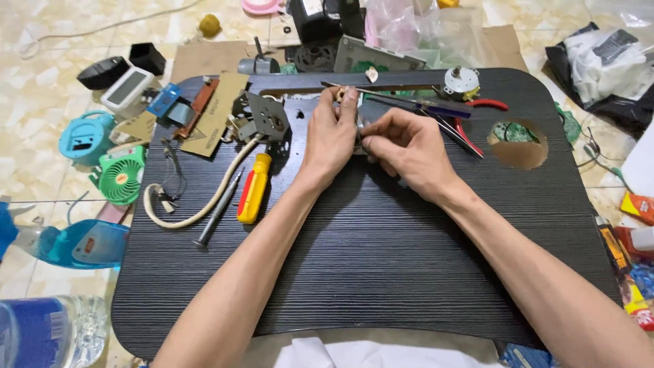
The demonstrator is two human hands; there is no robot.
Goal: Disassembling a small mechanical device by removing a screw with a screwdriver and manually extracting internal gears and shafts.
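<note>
both hands meet over the far middle of a black lap table [368,272] that sits on a tiled floor. the left hand [332,133] has its fingers curled and pressed together around a small metal part [359,131], with the thumb raised up beside a tan bit at the top of it; the right hand [402,146] comes in from the other side, its fingertips pinching the same small part, so the two hands touch each other there. the part is mostly hidden between the fingers and its shape cannot be told. just behind the hands a thin metal rod [381,93] lies across the table, and near the right hand's knuckles are red-handled pliers [477,119] and a purple-handled tool [446,109]. a small round motor [461,83] stands at the table's far edge, and a round hole [519,144] is cut in the table to the right. left of the left hand lies a grey metal bracket [262,119] with a thick cream cable [204,204] running from it in a loop, and beside the cable lie a yellow and red screwdriver [254,189] and a dark slim screwdriver [219,208]. off the table's left edge are a green mini fan [121,176], a light blue clock [85,136] and a clear water bottle [48,334].
</note>
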